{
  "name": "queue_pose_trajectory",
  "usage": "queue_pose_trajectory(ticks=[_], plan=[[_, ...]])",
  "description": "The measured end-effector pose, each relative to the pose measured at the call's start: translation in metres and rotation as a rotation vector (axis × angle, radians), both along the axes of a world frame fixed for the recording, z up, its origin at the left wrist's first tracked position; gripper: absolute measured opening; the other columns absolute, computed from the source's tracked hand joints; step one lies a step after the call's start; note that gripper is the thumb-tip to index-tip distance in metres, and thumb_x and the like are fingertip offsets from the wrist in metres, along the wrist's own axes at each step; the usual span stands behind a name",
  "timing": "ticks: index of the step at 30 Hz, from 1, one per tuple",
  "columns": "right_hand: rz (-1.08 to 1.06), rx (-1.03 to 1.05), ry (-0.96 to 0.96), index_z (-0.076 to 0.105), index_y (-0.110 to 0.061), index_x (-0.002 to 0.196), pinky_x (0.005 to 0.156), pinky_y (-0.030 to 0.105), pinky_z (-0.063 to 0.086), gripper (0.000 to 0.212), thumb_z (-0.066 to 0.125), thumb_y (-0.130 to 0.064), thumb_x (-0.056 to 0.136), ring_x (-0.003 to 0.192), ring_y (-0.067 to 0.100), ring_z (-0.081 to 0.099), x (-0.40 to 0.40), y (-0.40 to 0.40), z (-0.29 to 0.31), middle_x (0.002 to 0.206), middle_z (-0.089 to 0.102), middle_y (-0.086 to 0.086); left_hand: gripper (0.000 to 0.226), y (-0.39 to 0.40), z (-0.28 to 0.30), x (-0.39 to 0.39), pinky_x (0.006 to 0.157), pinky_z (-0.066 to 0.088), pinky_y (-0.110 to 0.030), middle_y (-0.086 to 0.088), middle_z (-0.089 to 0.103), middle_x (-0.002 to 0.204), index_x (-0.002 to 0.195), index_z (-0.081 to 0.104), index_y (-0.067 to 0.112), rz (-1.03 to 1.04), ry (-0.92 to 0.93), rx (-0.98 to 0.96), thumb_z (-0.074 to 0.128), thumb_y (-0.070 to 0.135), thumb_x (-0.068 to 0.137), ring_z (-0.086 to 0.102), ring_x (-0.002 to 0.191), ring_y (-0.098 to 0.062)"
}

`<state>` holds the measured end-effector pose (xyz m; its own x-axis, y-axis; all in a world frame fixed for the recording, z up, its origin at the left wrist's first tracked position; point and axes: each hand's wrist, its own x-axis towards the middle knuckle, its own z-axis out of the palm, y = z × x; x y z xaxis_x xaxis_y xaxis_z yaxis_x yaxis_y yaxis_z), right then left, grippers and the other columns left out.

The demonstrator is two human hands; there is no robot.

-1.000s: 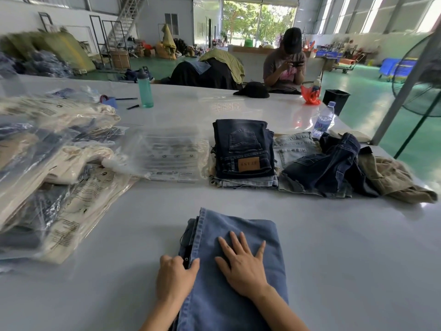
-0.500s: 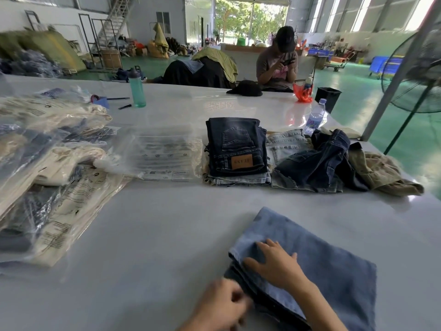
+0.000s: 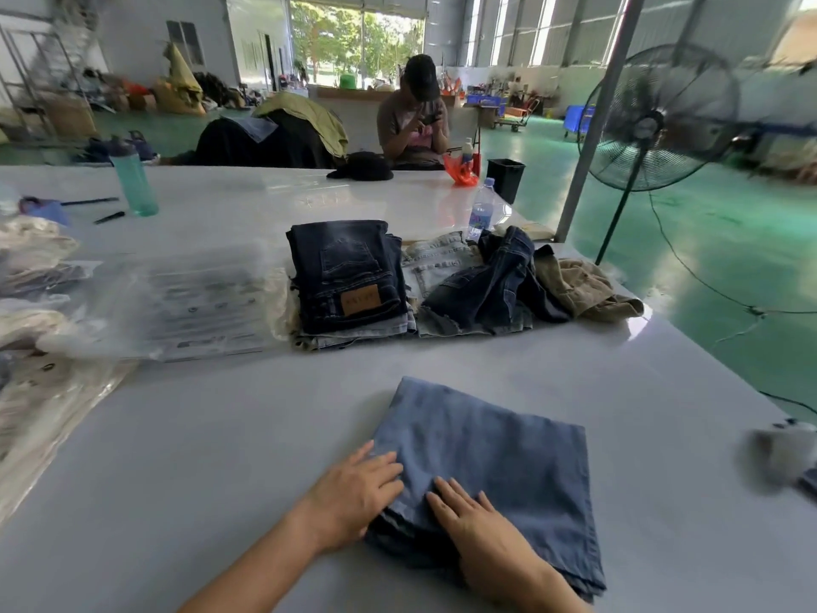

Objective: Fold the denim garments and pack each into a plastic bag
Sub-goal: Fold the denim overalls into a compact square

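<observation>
A folded light-blue denim garment (image 3: pixel 499 462) lies on the white table (image 3: pixel 221 457) in front of me. My left hand (image 3: pixel 353 493) rests flat against its left edge, fingers straight. My right hand (image 3: pixel 482 528) lies flat on top of its near left part. Further back sits a folded stack of dark jeans (image 3: pixel 349 276) with a brown patch. Beside that stack lies a heap of unfolded denim (image 3: pixel 482 280). A pile of empty plastic bags (image 3: pixel 199 303) lies left of the stack.
Bagged garments (image 3: pixel 40 347) fill the left side of the table. A teal bottle (image 3: pixel 132 179), a water bottle (image 3: pixel 481 212) and a tan garment (image 3: pixel 583 285) stand further back. A person (image 3: pixel 415 112) sits at the far side. A standing fan (image 3: pixel 654 121) is to the right.
The folded garment has turned and shifted to the right on the table. My left hand has opened flat against its edge, and my right hand stays pressed on top.
</observation>
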<state>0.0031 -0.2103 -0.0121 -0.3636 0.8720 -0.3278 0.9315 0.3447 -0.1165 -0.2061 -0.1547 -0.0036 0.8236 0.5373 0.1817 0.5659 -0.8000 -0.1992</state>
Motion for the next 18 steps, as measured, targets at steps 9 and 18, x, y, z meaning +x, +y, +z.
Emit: queue_pose_trajectory(ticks=[9,18], plan=[[-0.32,0.629,0.102,0.069,-0.013,0.103,0.077,0.033,0.055,0.043,0.064,0.005,0.064,0.095,0.026,0.068,0.044,-0.012,0.047,0.103,0.071,0.003,0.027,0.01,0.039,0.0,0.073,0.054,-0.024,0.003,0.068,0.073,0.076,0.072,0.014,-0.023,-0.39,0.103,0.079,0.017,0.05,0.066,0.068,-0.016],[-0.151,0.663,0.013,0.079,-0.027,0.076,0.116,0.024,0.0,0.037,0.045,-0.022,0.064,0.085,0.016,0.072,0.062,-0.067,-0.008,0.09,0.075,-0.005,0.041,-0.036,-0.024,-0.019,0.08,0.038,-0.029,0.004,0.063,0.07,0.079,0.06,0.022,-0.02,-0.232,0.005,0.062,0.056,0.055,0.062,0.07,-0.016]])
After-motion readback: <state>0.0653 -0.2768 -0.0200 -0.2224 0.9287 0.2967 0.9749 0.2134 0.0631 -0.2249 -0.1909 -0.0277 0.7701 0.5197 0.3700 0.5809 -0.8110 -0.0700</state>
